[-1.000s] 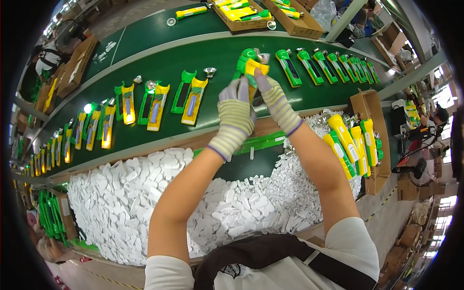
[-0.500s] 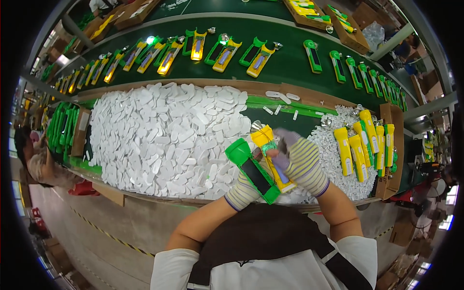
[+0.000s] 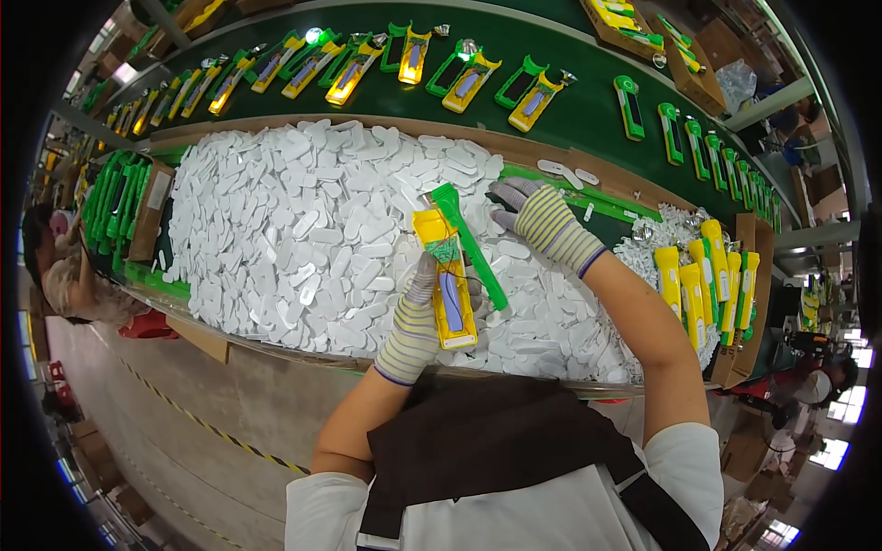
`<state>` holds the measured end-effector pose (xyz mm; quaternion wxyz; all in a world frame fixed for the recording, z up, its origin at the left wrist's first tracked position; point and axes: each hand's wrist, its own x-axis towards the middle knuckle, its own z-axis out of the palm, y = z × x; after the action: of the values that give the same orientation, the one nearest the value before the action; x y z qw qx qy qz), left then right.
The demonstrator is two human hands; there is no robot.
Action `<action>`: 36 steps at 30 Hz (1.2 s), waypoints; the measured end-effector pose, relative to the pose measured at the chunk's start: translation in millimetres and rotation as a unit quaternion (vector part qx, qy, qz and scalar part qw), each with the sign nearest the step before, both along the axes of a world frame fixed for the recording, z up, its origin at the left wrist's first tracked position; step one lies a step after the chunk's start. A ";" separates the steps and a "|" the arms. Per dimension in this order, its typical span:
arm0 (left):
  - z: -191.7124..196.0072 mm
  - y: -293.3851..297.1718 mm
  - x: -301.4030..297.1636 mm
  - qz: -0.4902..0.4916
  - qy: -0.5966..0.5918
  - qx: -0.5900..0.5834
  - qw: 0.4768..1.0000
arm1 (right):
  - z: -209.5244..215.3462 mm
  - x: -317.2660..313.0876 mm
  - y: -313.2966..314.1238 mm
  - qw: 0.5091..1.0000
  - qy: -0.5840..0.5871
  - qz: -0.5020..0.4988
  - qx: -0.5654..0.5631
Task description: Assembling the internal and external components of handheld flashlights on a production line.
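Observation:
My left hand, in a striped knit glove, is closed round an opened flashlight body. Its yellow half faces up, showing a green circuit board, thin wires and a purple cell. The green half stands edge-on along its right side. My right hand, gloved alike, lies at the far right part of the heap of white oblong plastic pieces. Its fingers are stretched out, thumb apart from forefinger; I see nothing held between them.
Beyond the heap, a green conveyor carries opened flashlights, some lit, and green halves. At right, yellow flashlights rest on small white parts beside a carton. A box of green shells stands at left, near another person.
My right hand has left the flashlight and reached to the far side of the white heap. My left hand has shifted left and turned the flashlight, yellow half up. The view has shifted too.

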<state>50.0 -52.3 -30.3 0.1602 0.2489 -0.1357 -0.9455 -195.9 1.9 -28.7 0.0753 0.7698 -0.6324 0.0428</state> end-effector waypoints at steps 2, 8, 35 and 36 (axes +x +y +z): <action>5.1 -0.3 -2.7 -0.011 0.036 0.016 0.999 | 3.1 -0.4 -2.3 0.996 0.027 0.045 0.078; 27.6 11.2 -15.0 0.003 -0.026 -0.112 0.993 | 44.6 51.4 40.7 0.701 -0.655 -0.281 -0.028; 30.1 37.5 -42.7 -0.016 -0.069 -0.662 0.746 | 78.9 94.5 88.8 0.729 -0.620 -0.289 -0.028; 30.5 39.2 -45.1 -0.002 -0.092 -0.708 0.700 | 84.3 94.7 87.6 0.751 -0.591 -0.292 -0.039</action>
<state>4.9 -13.1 0.1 0.2736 0.1469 -0.7800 -0.5432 -101.2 89.5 55.5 -0.2752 0.3646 -0.7426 0.4898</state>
